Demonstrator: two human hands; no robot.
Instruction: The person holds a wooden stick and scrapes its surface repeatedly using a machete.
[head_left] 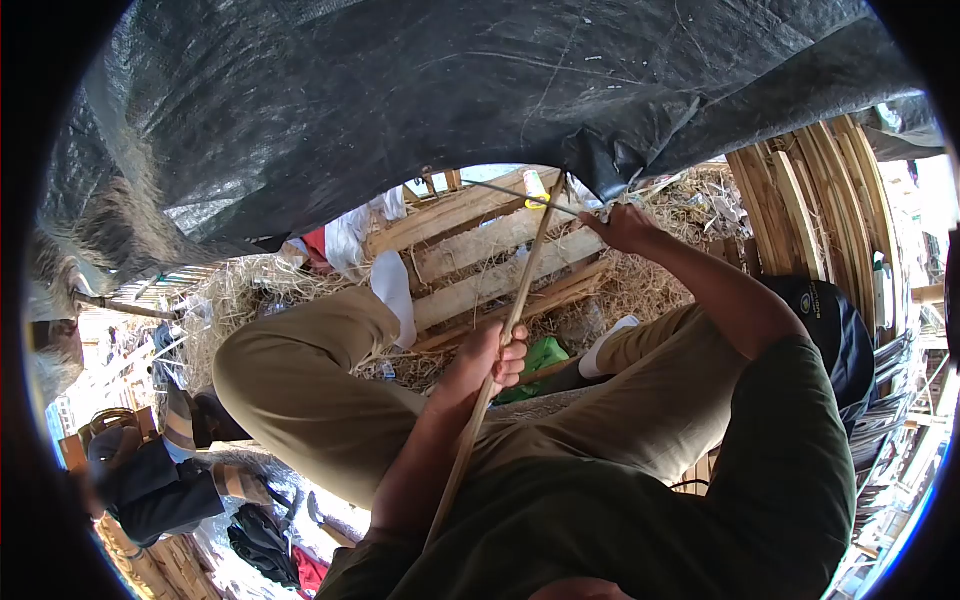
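Observation:
My left hand is wrapped around a long, thin wooden stick. The stick slants from beside my torso up toward the dark sheeting. Farther out, my right hand is closed on the near end of a thin dark rod. That rod crosses the stick close to its upper end; whether the two touch, I cannot tell. Its exact kind is unclear. Both hands are above my bent legs.
Wooden planks lie on straw beyond my legs. A yellow-and-white cup is near the rod. Green plastic lies between my legs. Upright boards and a dark cap are at right. Another person is at left.

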